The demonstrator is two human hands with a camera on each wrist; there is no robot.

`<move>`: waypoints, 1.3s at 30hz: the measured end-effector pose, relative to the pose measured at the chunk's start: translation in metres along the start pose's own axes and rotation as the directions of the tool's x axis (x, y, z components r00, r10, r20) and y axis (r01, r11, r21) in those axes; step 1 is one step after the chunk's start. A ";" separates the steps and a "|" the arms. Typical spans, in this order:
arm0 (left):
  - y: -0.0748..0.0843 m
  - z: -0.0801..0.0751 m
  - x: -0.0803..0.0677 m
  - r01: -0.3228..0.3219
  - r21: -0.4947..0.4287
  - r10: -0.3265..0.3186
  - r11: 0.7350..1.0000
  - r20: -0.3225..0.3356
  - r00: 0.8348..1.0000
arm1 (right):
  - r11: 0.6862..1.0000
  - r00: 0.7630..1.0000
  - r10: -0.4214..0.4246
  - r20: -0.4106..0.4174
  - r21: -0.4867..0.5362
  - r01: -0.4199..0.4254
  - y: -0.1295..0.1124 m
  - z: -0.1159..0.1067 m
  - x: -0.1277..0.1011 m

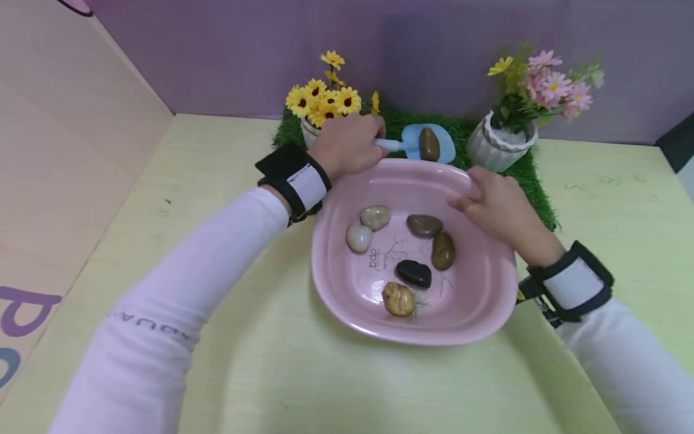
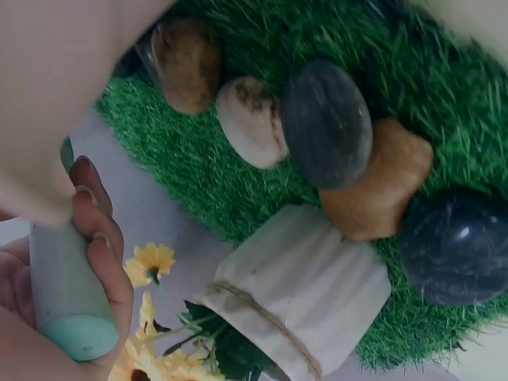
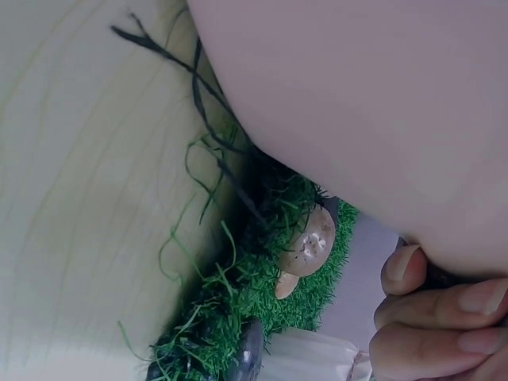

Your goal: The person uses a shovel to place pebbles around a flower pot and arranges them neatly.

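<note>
A pink basin (image 1: 412, 334) sits mid-table with several stones inside, among them a black one (image 1: 414, 272). My left hand (image 1: 347, 144) grips the pale handle (image 2: 67, 305) of a small blue shovel (image 1: 443, 140), held over the grass mat (image 1: 534, 181). A brown stone (image 1: 429, 144) lies on the shovel blade. My right hand (image 1: 496, 205) holds the basin's far right rim, its fingers (image 3: 429, 317) curled under the basin's pink side (image 3: 357, 103). In the left wrist view, several stones (image 2: 325, 123) lie on the grass (image 2: 198, 159).
A white pot (image 2: 298, 286) of yellow sunflowers (image 1: 325, 102) stands at the mat's left, right by my left hand. A white pot (image 1: 499, 147) of pink flowers stands at the mat's right. A purple wall runs behind and a beige panel to the left. The table (image 1: 271, 374) is pale yellow.
</note>
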State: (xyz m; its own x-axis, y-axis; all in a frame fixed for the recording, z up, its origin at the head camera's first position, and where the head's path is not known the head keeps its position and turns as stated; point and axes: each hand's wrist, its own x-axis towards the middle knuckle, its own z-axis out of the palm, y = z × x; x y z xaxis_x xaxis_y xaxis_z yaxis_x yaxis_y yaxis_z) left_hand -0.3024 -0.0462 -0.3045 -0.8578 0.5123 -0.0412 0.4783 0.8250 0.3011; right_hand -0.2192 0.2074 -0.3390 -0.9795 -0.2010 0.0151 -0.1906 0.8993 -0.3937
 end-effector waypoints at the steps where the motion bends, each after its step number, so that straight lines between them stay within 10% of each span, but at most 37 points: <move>1: 0.001 0.001 0.000 -0.002 0.000 0.002 1.000 0.002 1.000 | 1.000 1.000 0.001 0.002 0.002 -0.001 0.000 0.000 0.000; 39: 0.019 -0.008 0.002 -0.054 0.184 0.041 0.982 0.071 0.997 | 1.000 1.000 -0.008 0.015 0.001 0.008 -0.003 -0.001 0.001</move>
State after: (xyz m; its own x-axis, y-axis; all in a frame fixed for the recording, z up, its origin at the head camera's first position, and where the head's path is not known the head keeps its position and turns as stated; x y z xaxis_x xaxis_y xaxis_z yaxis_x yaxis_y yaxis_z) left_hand -0.2966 -0.0319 -0.2913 -0.8217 0.5617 -0.0964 0.5502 0.8260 0.1227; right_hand -0.2193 0.2046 -0.3366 -0.9769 -0.2138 0.0045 -0.1982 0.8972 -0.3947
